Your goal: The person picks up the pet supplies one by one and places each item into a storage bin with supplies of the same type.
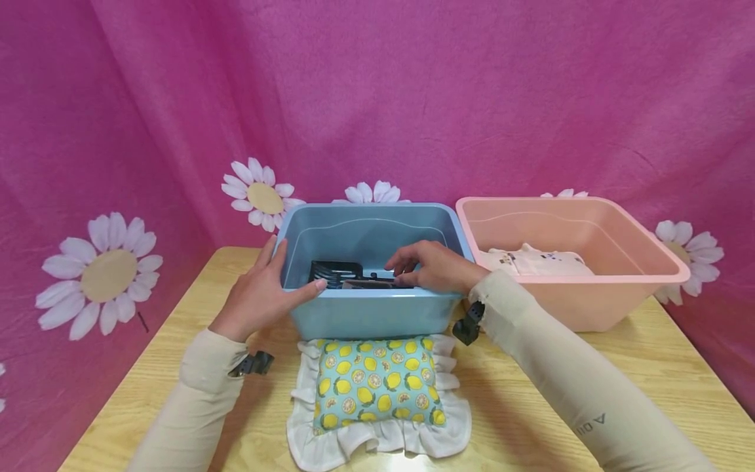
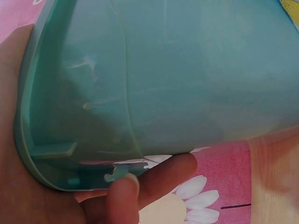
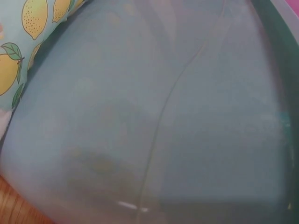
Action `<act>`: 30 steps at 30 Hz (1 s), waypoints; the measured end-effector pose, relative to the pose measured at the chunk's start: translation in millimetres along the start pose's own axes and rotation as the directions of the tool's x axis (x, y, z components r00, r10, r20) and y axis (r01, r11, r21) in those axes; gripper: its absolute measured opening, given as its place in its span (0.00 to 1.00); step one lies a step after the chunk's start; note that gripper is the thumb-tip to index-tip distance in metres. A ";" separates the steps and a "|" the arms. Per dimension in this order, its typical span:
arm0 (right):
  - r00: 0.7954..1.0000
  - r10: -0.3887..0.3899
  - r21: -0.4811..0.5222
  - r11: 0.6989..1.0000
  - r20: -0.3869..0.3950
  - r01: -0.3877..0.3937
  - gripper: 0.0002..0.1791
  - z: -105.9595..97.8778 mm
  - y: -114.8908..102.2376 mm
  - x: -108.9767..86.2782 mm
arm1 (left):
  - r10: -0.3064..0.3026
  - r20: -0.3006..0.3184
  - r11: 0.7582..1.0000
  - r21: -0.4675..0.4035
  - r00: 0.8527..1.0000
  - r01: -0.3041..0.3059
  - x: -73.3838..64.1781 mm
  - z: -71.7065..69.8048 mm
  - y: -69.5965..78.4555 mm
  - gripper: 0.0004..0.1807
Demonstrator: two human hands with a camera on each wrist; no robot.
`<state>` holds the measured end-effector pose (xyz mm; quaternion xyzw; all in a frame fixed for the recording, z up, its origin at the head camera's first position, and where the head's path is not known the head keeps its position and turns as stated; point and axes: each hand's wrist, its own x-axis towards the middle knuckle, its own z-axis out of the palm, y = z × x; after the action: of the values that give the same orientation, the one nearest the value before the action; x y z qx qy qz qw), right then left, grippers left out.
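Note:
A blue plastic bin (image 1: pixel 377 314) stands on the table, with a black slotted turner (image 1: pixel 336 270) and other dark utensils (image 1: pixel 368 284) inside, partly hidden by the front wall. My left hand (image 1: pixel 259 288) grips the bin's front left corner, thumb over the front rim; the left wrist view shows fingertips (image 2: pixel 124 196) curled below the rim. Inside the bin's right half, my right hand (image 1: pixel 427 265) reaches over the front rim. Its thumb and fingers are bent and apart beside the utensils' right end. Whether they touch one is unclear. Only the bin's outer wall (image 3: pixel 140 116) fills most of the right wrist view.
A pink bin (image 1: pixel 566 295) stands against the blue bin's right side, with a pale patterned cloth item (image 1: pixel 537 262) in it. In front of the blue bin lies a ruffled lemon-print cushion (image 1: pixel 377 387). A pink flowered curtain (image 1: pixel 377 98) hangs behind the wooden table (image 1: pixel 177 308).

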<state>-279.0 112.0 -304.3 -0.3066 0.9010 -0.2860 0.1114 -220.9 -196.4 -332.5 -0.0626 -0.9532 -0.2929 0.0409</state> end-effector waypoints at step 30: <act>0.918 -0.328 0.013 0.941 -0.224 0.339 0.25 -10.2 -35.2 -47.6 | 0.012 0.007 1.000 -0.009 1.000 -0.012 0.1 -2.0 1.8 0.61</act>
<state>-228.2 123.1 -274.3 -0.4193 0.8345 -0.3561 -0.0307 -220.7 -195.9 -329.8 -0.0694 -0.9516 -0.2968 0.0389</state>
